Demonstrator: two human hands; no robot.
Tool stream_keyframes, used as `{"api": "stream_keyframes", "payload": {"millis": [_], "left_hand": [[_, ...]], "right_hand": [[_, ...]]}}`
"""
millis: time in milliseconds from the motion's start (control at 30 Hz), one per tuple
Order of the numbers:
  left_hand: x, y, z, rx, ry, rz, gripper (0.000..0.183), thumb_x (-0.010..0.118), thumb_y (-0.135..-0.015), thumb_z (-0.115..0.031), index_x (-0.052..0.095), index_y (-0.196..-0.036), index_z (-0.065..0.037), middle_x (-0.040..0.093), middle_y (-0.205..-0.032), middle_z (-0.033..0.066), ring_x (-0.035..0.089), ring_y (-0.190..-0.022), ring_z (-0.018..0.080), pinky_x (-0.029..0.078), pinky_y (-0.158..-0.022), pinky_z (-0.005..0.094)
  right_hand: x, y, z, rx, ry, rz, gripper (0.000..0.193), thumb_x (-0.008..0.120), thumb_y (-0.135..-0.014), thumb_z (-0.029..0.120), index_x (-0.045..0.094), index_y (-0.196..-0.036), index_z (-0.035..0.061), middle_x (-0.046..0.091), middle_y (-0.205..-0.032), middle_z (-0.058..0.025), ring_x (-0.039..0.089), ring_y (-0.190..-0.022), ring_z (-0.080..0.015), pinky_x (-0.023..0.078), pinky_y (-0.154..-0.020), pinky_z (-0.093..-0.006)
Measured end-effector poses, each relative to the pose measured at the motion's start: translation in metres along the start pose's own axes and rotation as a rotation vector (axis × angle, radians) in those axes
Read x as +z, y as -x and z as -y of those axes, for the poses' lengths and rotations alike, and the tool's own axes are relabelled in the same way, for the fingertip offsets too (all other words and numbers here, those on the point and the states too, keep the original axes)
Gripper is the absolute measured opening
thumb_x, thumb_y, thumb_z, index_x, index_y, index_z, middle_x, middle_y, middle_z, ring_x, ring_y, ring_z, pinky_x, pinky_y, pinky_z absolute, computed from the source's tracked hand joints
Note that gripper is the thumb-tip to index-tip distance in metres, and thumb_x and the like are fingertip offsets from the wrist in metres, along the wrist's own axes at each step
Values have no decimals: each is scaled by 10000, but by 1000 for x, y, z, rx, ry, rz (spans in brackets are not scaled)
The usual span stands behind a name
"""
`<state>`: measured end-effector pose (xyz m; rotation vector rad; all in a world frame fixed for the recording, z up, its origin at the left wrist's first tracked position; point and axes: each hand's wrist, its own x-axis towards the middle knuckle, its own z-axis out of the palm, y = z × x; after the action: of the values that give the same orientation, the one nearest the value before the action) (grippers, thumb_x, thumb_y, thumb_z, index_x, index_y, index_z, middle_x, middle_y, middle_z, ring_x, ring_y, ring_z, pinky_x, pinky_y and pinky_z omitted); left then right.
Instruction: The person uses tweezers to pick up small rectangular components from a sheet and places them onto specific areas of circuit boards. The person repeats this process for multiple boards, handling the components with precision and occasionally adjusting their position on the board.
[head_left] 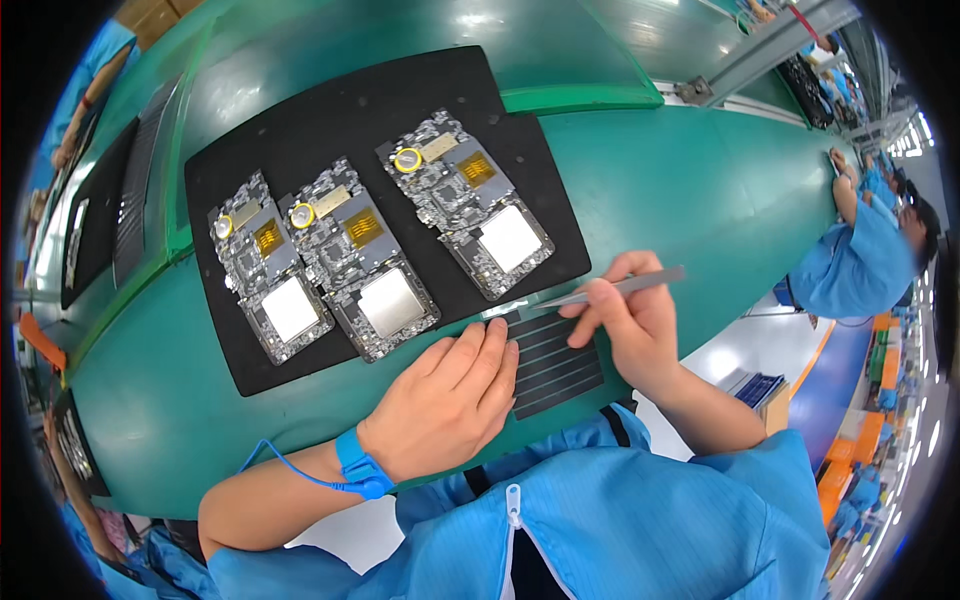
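My right hand [632,325] grips a pair of metal tweezers [650,279], its tips pointing left at a small shiny strip [508,308] on the top edge of a black sheet with pale lines [555,365]. Whether the tips touch the strip I cannot tell. Fingers stretched, my left hand [440,405] lies flat with its fingertips at the sheet's left edge; a blue wrist strap [360,466] with a cord circles that wrist. Beyond my hands, a black mat [330,110] bears a left circuit board [250,265], a middle one [345,245] and a right one [455,200].
The green work surface [690,200] carries a raised green edge [585,98] at the back. Further dark sheets [130,215] lie at the far left. Other people in blue work nearby, one with a sleeve [850,265] at the right, another with an arm [85,115] at the upper left.
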<state>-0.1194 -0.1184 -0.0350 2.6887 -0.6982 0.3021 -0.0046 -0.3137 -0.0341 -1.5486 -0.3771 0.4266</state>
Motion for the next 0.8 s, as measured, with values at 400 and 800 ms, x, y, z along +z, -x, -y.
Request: {"api": "stream_keyframes", "payload": {"millis": [400,800], "left_hand": [[2,-3,3,16,11,4,498,709,-659,-208,587,-1079,29,521,-1188,208,533,-1044,307,468,-853,386],[2,-3,4,24,19,-7,502,708,-652,-203,588,-1080,30,518,-1191,209,531,-1043,307,466,-862,385]], "right_hand": [[2,-8,-3,39,18,70,185,531,-939,135,401,-971,7,633,-752,-94,607,-564,-71,473,-488,-180],[1,-19,4,130,50,141,204,530,-944,167,396,-975,16,623,-748,-103,576,-496,-72,459,-458,-174]]}}
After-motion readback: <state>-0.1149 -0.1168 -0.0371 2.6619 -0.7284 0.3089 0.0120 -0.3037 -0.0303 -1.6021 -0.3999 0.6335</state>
